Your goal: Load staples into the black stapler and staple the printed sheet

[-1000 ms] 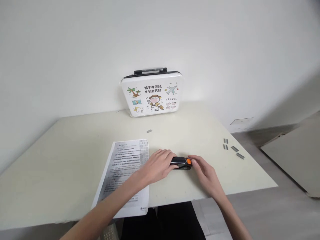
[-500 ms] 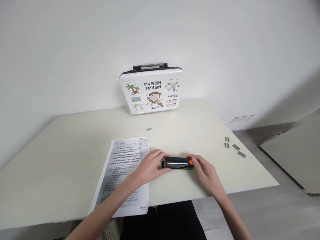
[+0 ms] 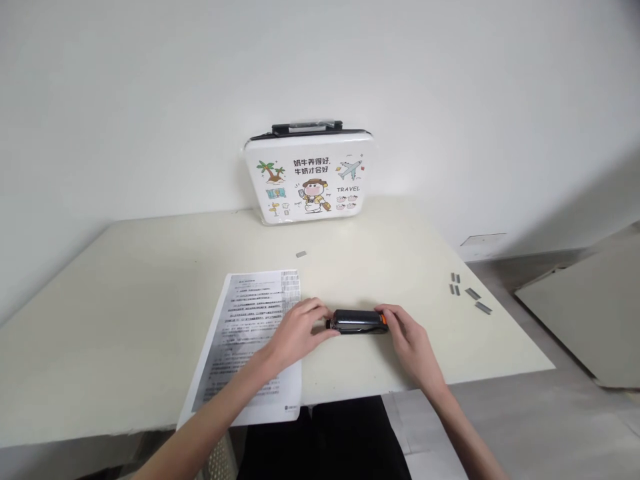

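Note:
A black stapler (image 3: pixel 357 321) with an orange tip lies sideways on the cream table (image 3: pixel 125 300), just right of a printed paper sheet (image 3: pixel 250 337). My left hand (image 3: pixel 299 329) pinches the stapler's left end with curled fingers. My right hand (image 3: pixel 407 337) grips its right, orange end. Both hands rest low on the table near its front edge.
A white carry case (image 3: pixel 310 177) with cartoon prints leans upright against the wall at the back. Several strips of staples (image 3: pixel 467 293) lie near the table's right edge, and one small strip (image 3: pixel 301 254) lies behind the paper. A flat board (image 3: pixel 585 313) lies on the floor at right.
My left hand has slid off the stapler's top to its left end, uncovering the black body. The stapler has turned slightly; my right hand stays at the orange end.

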`<state>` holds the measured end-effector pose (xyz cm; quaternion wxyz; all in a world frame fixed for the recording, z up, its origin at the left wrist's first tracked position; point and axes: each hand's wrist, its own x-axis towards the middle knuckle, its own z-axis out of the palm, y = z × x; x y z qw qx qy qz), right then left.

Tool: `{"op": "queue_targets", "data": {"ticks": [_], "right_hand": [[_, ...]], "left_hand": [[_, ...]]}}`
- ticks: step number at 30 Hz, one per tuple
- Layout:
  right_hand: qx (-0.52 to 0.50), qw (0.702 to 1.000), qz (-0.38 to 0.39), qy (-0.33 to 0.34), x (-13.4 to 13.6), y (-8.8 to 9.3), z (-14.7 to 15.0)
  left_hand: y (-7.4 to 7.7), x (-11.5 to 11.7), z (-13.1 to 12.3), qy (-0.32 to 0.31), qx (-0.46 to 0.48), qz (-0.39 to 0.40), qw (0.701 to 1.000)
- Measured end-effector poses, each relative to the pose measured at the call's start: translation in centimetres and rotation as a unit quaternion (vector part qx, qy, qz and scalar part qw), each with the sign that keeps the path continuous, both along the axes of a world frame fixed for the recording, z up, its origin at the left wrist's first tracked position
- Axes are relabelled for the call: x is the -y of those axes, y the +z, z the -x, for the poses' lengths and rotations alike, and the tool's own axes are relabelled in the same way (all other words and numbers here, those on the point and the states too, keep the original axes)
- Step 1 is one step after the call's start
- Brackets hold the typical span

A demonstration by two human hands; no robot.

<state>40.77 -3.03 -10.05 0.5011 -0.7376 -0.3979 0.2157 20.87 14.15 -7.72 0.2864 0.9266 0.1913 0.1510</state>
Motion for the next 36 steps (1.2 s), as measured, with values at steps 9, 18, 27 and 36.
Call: {"op": "queue_targets", "data": {"ticks": [9,18,27,36], "right_hand": [[0.07,0.995,-0.01,0.074,0.4,-0.7,0.3],[0.078,0.995,-0.002,0.062,0.3,-1.3,0.5],[0.068,0.996,-0.031,0.04,0.3,-1.6,0.2],[0.064,0.997,-0.041,0.033,0.2,-1.3,0.3]], "left_hand": [[0.3,-0.1,1.2,0.018,0.012,-0.019,1.0],[1.2,-1.8,4.7,0.025,-0.028,-0.034,0.999],[2.7,-8.7,1.4,0.137,-0.067,-0.106,0.983],[-0.1,-14.6,-4.6,0.218,-0.073,-0.148,0.962]]}}
